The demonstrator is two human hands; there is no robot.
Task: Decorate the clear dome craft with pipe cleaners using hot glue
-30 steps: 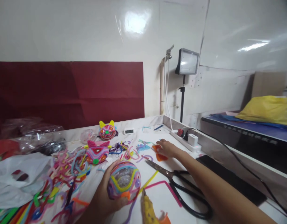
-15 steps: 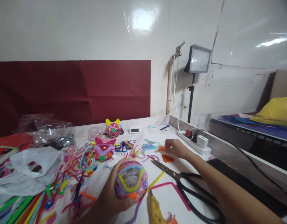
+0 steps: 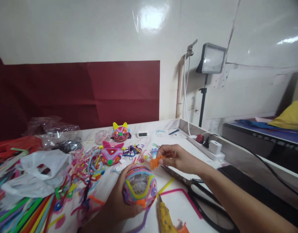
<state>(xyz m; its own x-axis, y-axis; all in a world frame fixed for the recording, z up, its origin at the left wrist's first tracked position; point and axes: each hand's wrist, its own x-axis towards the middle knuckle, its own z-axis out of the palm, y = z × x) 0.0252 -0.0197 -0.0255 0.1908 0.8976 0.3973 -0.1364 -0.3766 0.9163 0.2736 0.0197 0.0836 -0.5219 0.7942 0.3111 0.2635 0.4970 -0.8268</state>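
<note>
My left hand (image 3: 120, 200) is wrapped round a clear ball (image 3: 140, 186) banded with pink, blue and yellow pipe cleaners, with a small orange piece low on its front. Just above and right of the ball, my right hand (image 3: 174, 158) pinches a ridged orange piece (image 3: 155, 162), apart from the ball. Big black-handled scissors (image 3: 195, 187) lie partly under my right hand and forearm. A yellow glue gun (image 3: 165, 218) points its tip toward the ball from the near edge. Beside it are a bent magenta pipe cleaner (image 3: 185, 194) and a yellow one (image 3: 167, 186).
Two finished-looking cat-faced balls, one pink-eared (image 3: 111, 153) and one yellow-eared (image 3: 121, 132), stand behind. Pipe cleaner scraps (image 3: 78, 165) and a white plastic bag (image 3: 43, 168) cover the left side. A power strip (image 3: 212, 152) lines the right edge; a small digital clock (image 3: 142, 134) sits at the back.
My right hand has lifted an orange piece off the table and brought it left, close to the ball. My left hand still holds the ball. The view has shifted slightly.
</note>
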